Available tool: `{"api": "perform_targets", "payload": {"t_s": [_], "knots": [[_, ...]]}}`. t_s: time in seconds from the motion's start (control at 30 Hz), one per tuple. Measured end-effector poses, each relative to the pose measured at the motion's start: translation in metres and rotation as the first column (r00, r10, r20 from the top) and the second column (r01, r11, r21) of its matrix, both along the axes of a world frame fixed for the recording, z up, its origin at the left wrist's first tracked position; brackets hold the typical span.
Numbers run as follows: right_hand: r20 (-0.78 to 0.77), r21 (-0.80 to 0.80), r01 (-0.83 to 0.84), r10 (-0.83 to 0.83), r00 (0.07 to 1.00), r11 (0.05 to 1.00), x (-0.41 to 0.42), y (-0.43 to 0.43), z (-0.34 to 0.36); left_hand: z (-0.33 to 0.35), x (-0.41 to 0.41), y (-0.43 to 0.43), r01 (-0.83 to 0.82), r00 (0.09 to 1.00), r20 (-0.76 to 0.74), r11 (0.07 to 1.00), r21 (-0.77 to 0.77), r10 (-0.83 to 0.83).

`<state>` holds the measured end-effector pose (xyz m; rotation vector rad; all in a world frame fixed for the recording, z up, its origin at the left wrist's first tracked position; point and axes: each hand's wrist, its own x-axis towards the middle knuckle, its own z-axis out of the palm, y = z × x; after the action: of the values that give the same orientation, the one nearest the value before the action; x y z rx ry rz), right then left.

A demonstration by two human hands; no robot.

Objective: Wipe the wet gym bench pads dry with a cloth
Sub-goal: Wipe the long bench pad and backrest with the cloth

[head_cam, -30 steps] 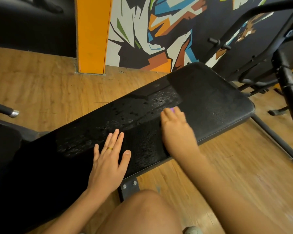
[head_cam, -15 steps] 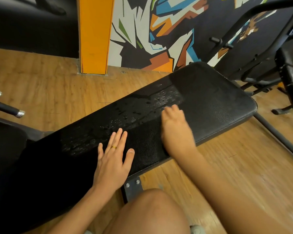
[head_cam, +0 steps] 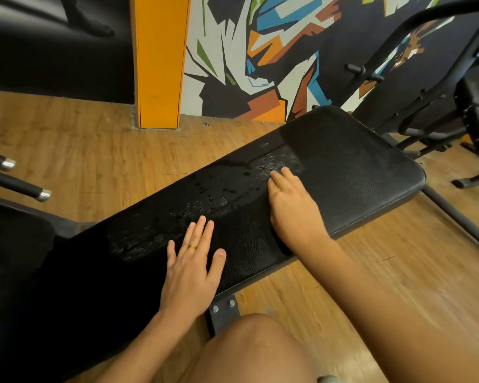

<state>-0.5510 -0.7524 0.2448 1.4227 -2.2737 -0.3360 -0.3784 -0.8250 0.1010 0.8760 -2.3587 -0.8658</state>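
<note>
From my remote seat I see the black bench pad (head_cam: 357, 175) running from the lower left of the frame up to the right of centre, its rounded end toward the right edge. A wet patch (head_cam: 205, 194) of drops and streaks lies along the pad's upper side, from the middle toward the upper right; the strip nearer the bottom looks dull and grainy. The left hand (head_cam: 191, 266) lies flat on the pad below the centre, palm down and fingers straight, with the thumb spread out toward the right, and a thin gold ring (head_cam: 192, 246) sits on 1 finger. The right hand (head_cam: 293, 208) rests palm down on the pad right of centre, knuckles slightly raised, its fingertips (head_cam: 277, 176) at the edge of the wet patch. No cloth shows from here, and I cannot tell whether this hand holds anything beneath it. The 2 hands are near each other but apart. A bare knee (head_cam: 249, 349) fills the bottom centre, just below a metal bracket (head_cam: 223, 308) with 2 bolts under the pad. Wooden floor (head_cam: 94, 161) surrounds the bench. An orange pillar (head_cam: 161, 62) stands at upper centre left, a painted wall (head_cam: 260, 51) beside it, and a black machine frame (head_cam: 426, 78) at upper right.
</note>
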Motion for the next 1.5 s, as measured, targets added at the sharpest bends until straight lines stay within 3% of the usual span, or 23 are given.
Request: {"api": "perform_targets", "payload": {"t_s": [0.1,0.17,0.3,0.43,0.63,0.77,0.83,0.9,1.0,1.17,1.5], "knots": [[0.124,0.048,-0.143,0.136,0.983,0.989,0.032,0.001,-0.027,0.001,0.0,0.001,-0.001,1.0,-0.001,1.0,0.003,0.001],[0.116,0.05,-0.21,0.204,0.972,0.976,0.039,0.002,-0.035,0.001,0.0,0.001,-0.004,1.0,-0.003,1.0,0.002,0.004],[0.137,-0.01,-0.232,0.231,0.963,0.973,0.032,0.004,-0.036,0.001,0.0,0.001,-0.005,1.0,0.012,1.0,-0.003,0.005],[0.212,0.029,-0.225,0.214,0.954,0.974,0.035,0.005,-0.031,0.003,0.001,0.001,0.005,1.0,0.011,1.0,0.006,-0.005],[0.551,0.084,-0.244,0.158,0.819,0.966,0.03,0.008,0.001,0.005,0.001,0.002,-0.001,0.999,0.044,1.0,0.001,0.001],[0.679,0.004,-0.217,0.156,0.717,0.976,0.012,0.021,0.02,0.011,0.0,0.0,0.008,0.997,0.071,0.998,0.054,-0.012],[0.629,-0.056,-0.153,0.154,0.762,0.987,-0.004,0.025,0.031,0.023,-0.001,0.001,0.018,0.998,0.061,0.989,0.144,-0.027],[0.485,-0.051,-0.075,0.09,0.87,0.996,-0.026,0.026,0.04,0.043,-0.005,0.008,0.031,0.999,-0.013,0.964,0.266,-0.029],[0.291,-0.016,0.027,-0.021,0.957,1.0,-0.044,0.022,0.041,0.075,-0.023,0.028,0.1,0.988,-0.138,0.963,0.252,-0.066],[0.162,-0.021,0.05,-0.046,0.986,0.999,-0.043,0.02,0.026,0.096,-0.069,0.048,0.095,0.993,-0.075,0.988,0.125,-0.086],[0.135,-0.071,0.028,-0.018,0.991,0.997,-0.046,0.022,0.024,0.101,-0.076,0.04,0.028,1.0,-0.006,0.988,0.154,-0.027]]}}
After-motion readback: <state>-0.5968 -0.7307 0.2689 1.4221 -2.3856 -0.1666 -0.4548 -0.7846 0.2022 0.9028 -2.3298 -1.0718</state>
